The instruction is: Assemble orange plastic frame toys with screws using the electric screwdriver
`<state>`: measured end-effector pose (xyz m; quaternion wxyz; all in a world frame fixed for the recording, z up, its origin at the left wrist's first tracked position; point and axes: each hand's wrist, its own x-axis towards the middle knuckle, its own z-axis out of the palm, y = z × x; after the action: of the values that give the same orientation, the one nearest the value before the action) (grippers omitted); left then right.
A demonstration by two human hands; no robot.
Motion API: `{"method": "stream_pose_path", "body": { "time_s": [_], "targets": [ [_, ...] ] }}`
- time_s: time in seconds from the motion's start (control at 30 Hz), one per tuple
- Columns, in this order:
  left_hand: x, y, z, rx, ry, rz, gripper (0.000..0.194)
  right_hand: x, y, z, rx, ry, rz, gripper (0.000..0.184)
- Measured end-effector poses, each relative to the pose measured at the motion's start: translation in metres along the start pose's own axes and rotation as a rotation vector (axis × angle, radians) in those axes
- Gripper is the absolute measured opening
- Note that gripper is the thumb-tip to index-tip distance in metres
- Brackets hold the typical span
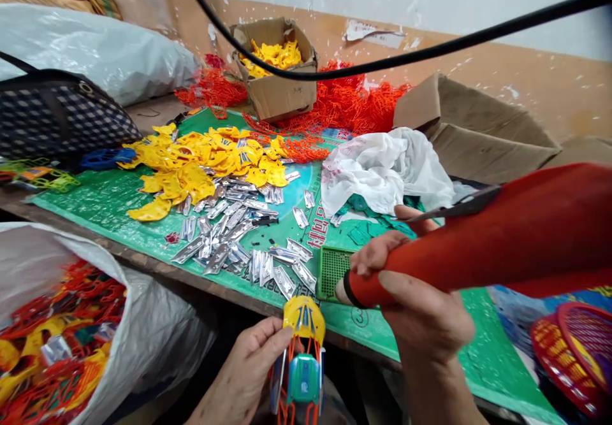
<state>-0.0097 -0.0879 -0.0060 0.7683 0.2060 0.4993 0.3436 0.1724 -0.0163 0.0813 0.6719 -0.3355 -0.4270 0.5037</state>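
In the lower middle, my left hand (248, 367) grips a plastic toy car (306, 374) between thumb and fingers. The car has a yellow front piece with dark markings, an orange-red frame, a teal block and silvery sides. My right hand (421, 310) is wrapped round a long red electric screwdriver (430, 256) with a lever along its top. Its pale nose points left and down, apart from the car, beside a small green plastic basket (333, 272). Silver plates (229, 227) lie scattered just beyond the car, with yellow car shells (201, 157) heaped behind them.
A cardboard box (282, 97) of yellow pieces stands among orange-red frames (354, 103) at the back. A black cable (382, 65) crosses overhead. An open sack (157, 310) of mixed parts is at left. White plastic (382, 164), another box (482, 125) and red baskets (568, 355) are at right.
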Motion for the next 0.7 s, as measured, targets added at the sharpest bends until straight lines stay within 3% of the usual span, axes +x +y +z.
{"method": "stream_pose_path", "body": {
  "time_s": [0.3, 0.7],
  "targets": [
    [0.008, -0.01, -0.003, -0.034, -0.016, 0.062, 0.032, -0.026, 0.011, 0.021, 0.04, -0.2, 0.03, 0.059],
    [0.005, -0.004, 0.002, 0.002, 0.024, 0.042, 0.043, -0.031, 0.015, 0.024, 0.06, -0.219, 0.087, 0.06]
  ]
}}
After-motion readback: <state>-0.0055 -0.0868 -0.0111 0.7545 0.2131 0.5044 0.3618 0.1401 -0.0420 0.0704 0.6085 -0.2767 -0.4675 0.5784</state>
